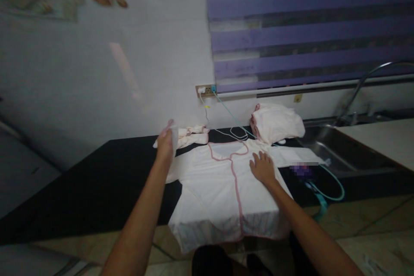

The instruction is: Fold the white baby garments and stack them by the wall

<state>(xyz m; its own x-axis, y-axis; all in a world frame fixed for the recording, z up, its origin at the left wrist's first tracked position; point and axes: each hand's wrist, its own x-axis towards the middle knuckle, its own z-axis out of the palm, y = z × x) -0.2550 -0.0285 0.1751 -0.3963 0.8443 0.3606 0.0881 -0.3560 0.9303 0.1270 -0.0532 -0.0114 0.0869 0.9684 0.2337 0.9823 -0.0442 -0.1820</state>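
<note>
A white long-sleeved shirt (207, 194) with pink trim lies spread on the black counter, its lower part hanging over the front edge. My left hand (165, 147) is closed on the pink-cuffed end of the left-side sleeve and holds it raised above the counter. Flat on the shirt's upper right chest rests my right hand (263, 168), fingers apart. The other sleeve (294, 156) stretches out to the right, towards the sink. Behind my left hand is a crumpled white cloth (194, 136) with pink edging.
A folded white garment pile (276, 123) sits by the wall. Cables run from a wall socket (206, 90) onto the black counter (87, 181). At the right are a steel sink (333, 146), a curved faucet (359, 82) and a blurred purple item with a teal strap (320, 207).
</note>
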